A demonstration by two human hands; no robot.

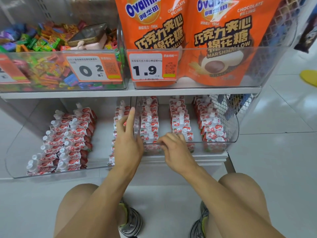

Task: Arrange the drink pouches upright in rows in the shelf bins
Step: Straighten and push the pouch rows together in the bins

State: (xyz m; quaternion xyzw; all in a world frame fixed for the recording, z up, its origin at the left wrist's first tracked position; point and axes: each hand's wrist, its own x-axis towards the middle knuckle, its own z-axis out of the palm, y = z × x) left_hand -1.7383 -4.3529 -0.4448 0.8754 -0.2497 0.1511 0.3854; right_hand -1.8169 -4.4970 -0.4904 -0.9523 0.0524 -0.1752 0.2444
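Note:
Red-and-white strawberry drink pouches with white caps stand in rows in two clear bins on the low shelf. The left bin [15,162] holds two rows at its left [68,134] and one row at its right edge [118,121]. The right bin [233,134] holds three rows [180,121]. My left hand [128,140] lies with straight fingers along the wall between the two bins, touching the pouches there. My right hand [173,145] curls its fingers over the front rim of the right bin.
The upper shelf [130,92] carries a clear bin of mixed wrapped candies [42,66] with a phone lying on top, and a bin of orange Ovaltine bags [214,48]. White mesh [226,107] closes the right side. My knees and shoes are below.

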